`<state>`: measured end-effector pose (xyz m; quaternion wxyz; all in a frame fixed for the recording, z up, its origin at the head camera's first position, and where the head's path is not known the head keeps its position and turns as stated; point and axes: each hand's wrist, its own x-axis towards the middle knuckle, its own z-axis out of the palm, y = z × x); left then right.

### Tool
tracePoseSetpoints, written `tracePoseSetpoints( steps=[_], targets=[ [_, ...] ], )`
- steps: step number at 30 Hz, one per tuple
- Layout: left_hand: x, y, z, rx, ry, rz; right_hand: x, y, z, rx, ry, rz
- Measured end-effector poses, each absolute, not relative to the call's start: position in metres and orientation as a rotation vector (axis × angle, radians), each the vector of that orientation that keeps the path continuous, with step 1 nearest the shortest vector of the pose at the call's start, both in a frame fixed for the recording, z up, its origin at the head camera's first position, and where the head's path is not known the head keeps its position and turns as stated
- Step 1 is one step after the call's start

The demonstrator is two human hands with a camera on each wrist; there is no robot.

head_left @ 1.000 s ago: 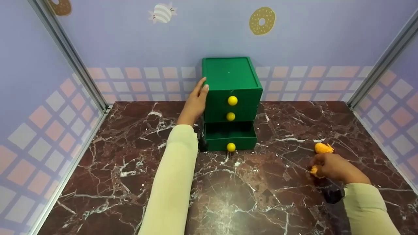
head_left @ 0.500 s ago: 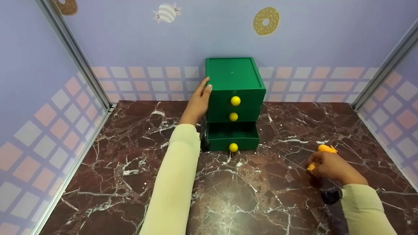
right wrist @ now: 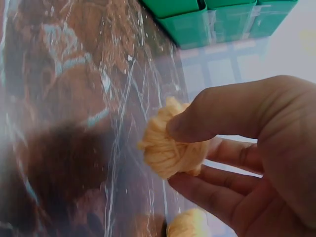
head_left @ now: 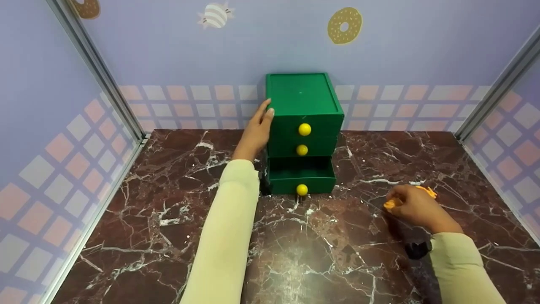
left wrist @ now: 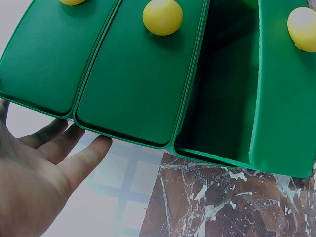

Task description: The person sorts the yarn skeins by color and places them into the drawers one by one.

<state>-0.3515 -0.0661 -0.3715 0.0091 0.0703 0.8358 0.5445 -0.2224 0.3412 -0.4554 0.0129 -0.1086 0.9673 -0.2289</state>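
A green three-drawer cabinet (head_left: 299,93) with yellow knobs stands against the back wall. Its bottom drawer (head_left: 284,185) is pulled out, and no contents show inside. My left hand (head_left: 254,134) rests against the cabinet's left side, fingers fairly straight, as the left wrist view also shows. To the right, my right hand (head_left: 417,207) pinches a small ball of orange yarn (right wrist: 173,140) between thumb and fingers, over the table. A second ball of orange yarn (right wrist: 188,224) lies on the table just behind that hand, partly hidden by it in the head view.
The dark red marbled table (head_left: 168,253) is bounded by a patterned back wall (head_left: 168,50) and side panels (head_left: 38,126). A small black object (head_left: 417,249) shows beneath the right wrist.
My right hand has lifted the yarn ball and moved left and away from me, now covering much of the other ball. My left hand stays against the cabinet.
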Motion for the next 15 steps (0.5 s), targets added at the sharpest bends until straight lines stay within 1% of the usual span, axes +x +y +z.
tracePoseSetpoints(
  steps=[15],
  targets=[
    [-0.352,-0.065,-0.372,0.214,2.629,1.699,-0.235,0.313,-0.453,-0.368,3.093,-0.8]
  ],
)
